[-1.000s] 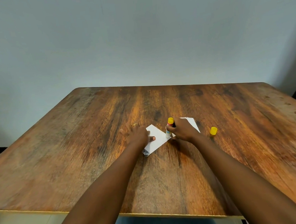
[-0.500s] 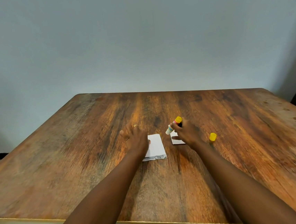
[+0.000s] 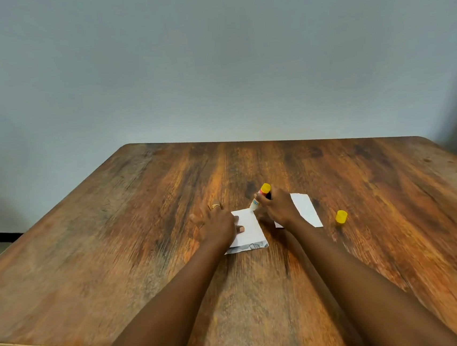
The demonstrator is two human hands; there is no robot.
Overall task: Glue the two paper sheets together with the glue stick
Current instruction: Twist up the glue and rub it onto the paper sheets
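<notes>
As I watch, flat left hand (image 3: 217,224) pins first sheet (image 3: 250,228), right hand (image 3: 276,207) grips glue stick (image 3: 260,197) mid-gluing; second sheet (image 3: 306,210), three o'clock, unjoined.

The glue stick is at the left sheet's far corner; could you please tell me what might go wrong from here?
The glue stick tip is at the edge of the left sheet, so a stroke could smear glue onto the table. The left hand pins only that sheet's left side, so the free side might buckle. The right hand is over the second sheet and might drag it.
</notes>
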